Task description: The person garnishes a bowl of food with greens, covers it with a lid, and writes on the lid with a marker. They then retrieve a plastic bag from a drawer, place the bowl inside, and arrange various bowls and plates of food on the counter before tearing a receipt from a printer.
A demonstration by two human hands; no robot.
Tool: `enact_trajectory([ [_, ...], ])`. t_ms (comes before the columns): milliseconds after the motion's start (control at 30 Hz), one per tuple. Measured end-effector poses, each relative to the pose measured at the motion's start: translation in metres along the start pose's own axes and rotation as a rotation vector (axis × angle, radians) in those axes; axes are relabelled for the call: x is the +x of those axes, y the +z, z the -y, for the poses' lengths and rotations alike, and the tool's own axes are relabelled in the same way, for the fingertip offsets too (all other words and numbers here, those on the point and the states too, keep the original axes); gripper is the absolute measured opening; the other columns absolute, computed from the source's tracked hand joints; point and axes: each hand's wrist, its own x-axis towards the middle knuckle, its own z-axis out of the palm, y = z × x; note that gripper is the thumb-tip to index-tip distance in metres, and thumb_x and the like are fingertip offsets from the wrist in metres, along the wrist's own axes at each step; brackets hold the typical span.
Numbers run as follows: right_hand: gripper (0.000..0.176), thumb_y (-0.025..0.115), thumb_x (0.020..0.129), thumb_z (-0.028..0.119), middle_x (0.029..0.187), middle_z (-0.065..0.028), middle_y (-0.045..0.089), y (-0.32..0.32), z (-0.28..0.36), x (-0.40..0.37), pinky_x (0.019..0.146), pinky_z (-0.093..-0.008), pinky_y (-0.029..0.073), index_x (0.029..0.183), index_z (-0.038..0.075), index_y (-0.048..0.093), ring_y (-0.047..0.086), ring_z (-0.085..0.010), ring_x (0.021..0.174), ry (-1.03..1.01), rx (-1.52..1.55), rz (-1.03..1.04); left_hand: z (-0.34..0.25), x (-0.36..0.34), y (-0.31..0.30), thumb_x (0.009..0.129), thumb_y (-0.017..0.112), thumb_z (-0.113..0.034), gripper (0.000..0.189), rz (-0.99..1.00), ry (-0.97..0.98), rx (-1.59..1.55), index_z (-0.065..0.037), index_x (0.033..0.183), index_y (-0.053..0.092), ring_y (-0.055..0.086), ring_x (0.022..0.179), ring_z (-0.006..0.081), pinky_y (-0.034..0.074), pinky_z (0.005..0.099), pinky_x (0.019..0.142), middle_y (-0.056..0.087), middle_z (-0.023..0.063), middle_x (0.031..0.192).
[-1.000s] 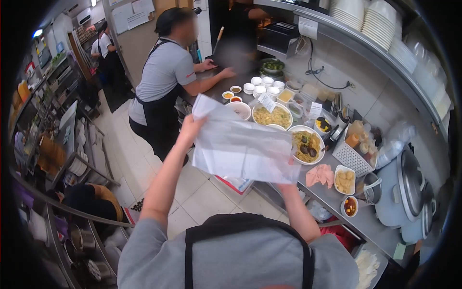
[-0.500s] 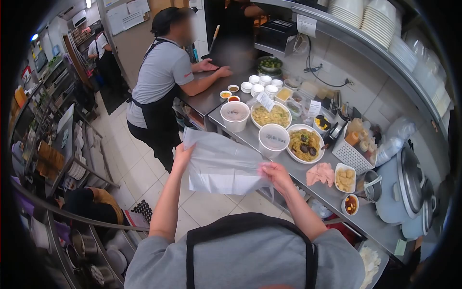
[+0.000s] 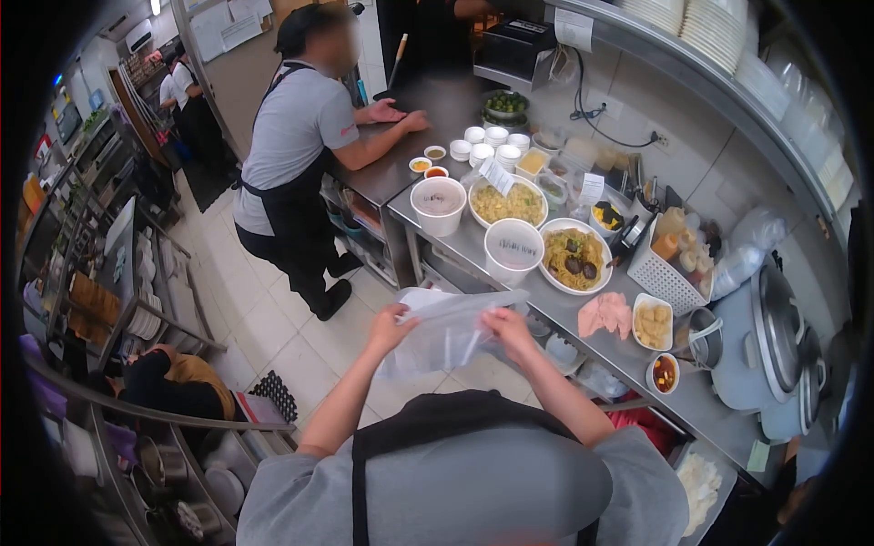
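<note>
Between my hands hangs a translucent white plastic bag (image 3: 442, 337), in front of my chest and above the floor. My left hand (image 3: 391, 328) pinches its upper left side. The upper right side is gripped by my right hand (image 3: 508, 329). On the steel counter just beyond stand two lidded white tubs, a nearer one (image 3: 513, 250) and a farther one (image 3: 439, 205), both with writing on the lids. Beside them are a bowl of noodles (image 3: 575, 257) with dark mushrooms and a bowl of fried rice (image 3: 510, 202) with a paper slip on it.
A pink cloth (image 3: 604, 315), a dish of pale chunks (image 3: 653, 326) and a sauce cup (image 3: 664, 373) line the counter's near edge. A white basket of bottles (image 3: 669, 282) stands behind. Another person (image 3: 305, 136) leans on the counter at left. Someone crouches (image 3: 177, 387) at lower left.
The bag has come lower and nearer my body, bunched up where it was spread flat. My left hand has moved right, closer to my right hand.
</note>
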Motion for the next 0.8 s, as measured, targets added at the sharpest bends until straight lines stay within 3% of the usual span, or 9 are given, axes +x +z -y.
enact_trajectory([
  [133, 0.014, 0.065, 0.076, 0.014, 0.069, -0.0001, 0.056, 0.038, -0.011, -0.011, 0.055, -0.0239, 0.039, 0.072, 0.005, 0.055, 0.049, -0.0075, 0.062, -0.025, -0.164, 0.089, -0.068, -0.022, 0.000, 0.073, 0.069, -0.037, 0.041, 0.447, -0.208, -0.653, -0.005, 0.095, 0.056, 0.055, 0.077, 0.0122, 0.046, 0.0261, 0.064, 0.057, 0.0040, 0.081],
  [367, 0.030, 0.074, 0.068, 0.018, 0.060, 0.0043, 0.044, 0.062, -0.044, -0.013, 0.048, -0.0251, 0.033, 0.060, 0.008, 0.047, 0.040, -0.0060, 0.056, -0.134, -0.354, 0.113, -0.042, -0.032, 0.025, 0.074, 0.067, -0.032, 0.029, 0.605, -0.216, -0.837, -0.007, 0.079, 0.053, 0.051, 0.062, 0.0100, 0.043, 0.0249, 0.055, 0.052, -0.0023, 0.067],
  [433, 0.027, 0.074, 0.069, 0.019, 0.060, 0.0036, 0.048, 0.055, -0.047, -0.015, 0.049, -0.0238, 0.034, 0.063, 0.006, 0.052, 0.042, -0.0067, 0.056, -0.050, -0.358, 0.148, -0.026, -0.034, 0.033, 0.073, 0.063, -0.021, 0.022, 0.311, -0.021, -0.592, -0.007, 0.067, 0.048, 0.050, 0.058, 0.0150, 0.040, 0.0302, 0.052, 0.050, 0.0003, 0.061],
  [467, 0.022, 0.073, 0.069, 0.016, 0.060, 0.0018, 0.051, 0.048, -0.048, -0.011, 0.049, -0.0240, 0.036, 0.066, 0.005, 0.054, 0.046, -0.0081, 0.055, -0.033, -0.331, 0.097, -0.022, -0.039, 0.030, 0.073, 0.063, -0.021, 0.022, 0.316, -0.037, -0.595, -0.007, 0.067, 0.048, 0.050, 0.058, 0.0150, 0.040, 0.0302, 0.052, 0.050, 0.0003, 0.061],
  [533, 0.012, 0.067, 0.070, 0.010, 0.061, -0.0024, 0.055, 0.014, -0.062, 0.015, 0.049, -0.0254, 0.041, 0.071, 0.003, 0.058, 0.052, -0.0119, 0.054, -0.107, -0.439, -0.037, -0.012, -0.046, 0.019, 0.066, 0.059, -0.012, 0.014, -0.170, 0.126, 0.047, -0.004, 0.065, 0.047, 0.053, 0.058, 0.0261, 0.040, 0.0370, 0.052, 0.052, 0.0106, 0.060],
  [600, 0.014, 0.048, 0.077, 0.007, 0.063, -0.0069, 0.058, -0.028, -0.063, 0.040, 0.050, -0.0314, 0.044, 0.067, 0.005, 0.057, 0.056, -0.0174, 0.057, -0.272, -0.688, -0.346, 0.016, -0.053, 0.000, 0.063, 0.057, -0.011, 0.011, -0.257, 0.061, 0.231, -0.004, 0.066, 0.050, 0.053, 0.062, 0.0346, 0.039, 0.0428, 0.052, 0.052, 0.0165, 0.065],
  [633, 0.015, 0.042, 0.077, 0.001, 0.068, -0.0091, 0.059, -0.040, -0.033, 0.029, 0.048, -0.0303, 0.045, 0.072, 0.005, 0.056, 0.058, -0.0168, 0.060, -0.105, -0.322, -0.355, 0.026, -0.058, -0.009, 0.063, 0.057, -0.011, 0.011, -0.252, 0.057, 0.232, -0.004, 0.066, 0.050, 0.053, 0.062, 0.0346, 0.039, 0.0428, 0.052, 0.052, 0.0165, 0.065],
  [700, 0.014, 0.044, 0.073, -0.006, 0.074, -0.0088, 0.057, -0.067, -0.031, 0.042, 0.049, -0.0299, 0.046, 0.076, 0.005, 0.053, 0.057, -0.0158, 0.063, -0.174, -0.063, -0.456, 0.037, -0.069, -0.026, 0.065, 0.057, -0.010, 0.014, -0.159, -0.217, 0.260, -0.004, 0.077, 0.054, 0.057, 0.074, 0.0356, 0.046, 0.0439, 0.065, 0.057, 0.0170, 0.075],
  [800, 0.014, 0.047, 0.071, -0.006, 0.072, -0.0077, 0.057, -0.053, -0.025, 0.043, 0.054, -0.0296, 0.047, 0.078, 0.004, 0.054, 0.057, -0.0182, 0.063, -0.428, -0.318, -0.505, 0.041, -0.070, -0.012, 0.064, 0.061, -0.013, 0.030, -0.019, -0.197, 0.248, -0.005, 0.093, 0.054, 0.056, 0.087, 0.0350, 0.046, 0.0419, 0.074, 0.057, 0.0177, 0.093],
])
